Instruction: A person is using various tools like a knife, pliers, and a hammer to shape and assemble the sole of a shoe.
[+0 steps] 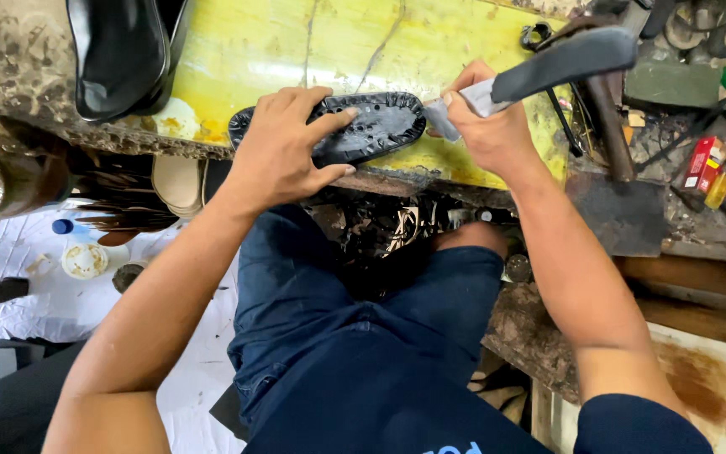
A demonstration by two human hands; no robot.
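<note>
left hand (283, 151) pins black sole (371, 126); right hand (485, 126) beside.

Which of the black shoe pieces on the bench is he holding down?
The black sole lying under his left hand; the shiny black shoe upper sits untouched at the bench's far-left corner.
</note>
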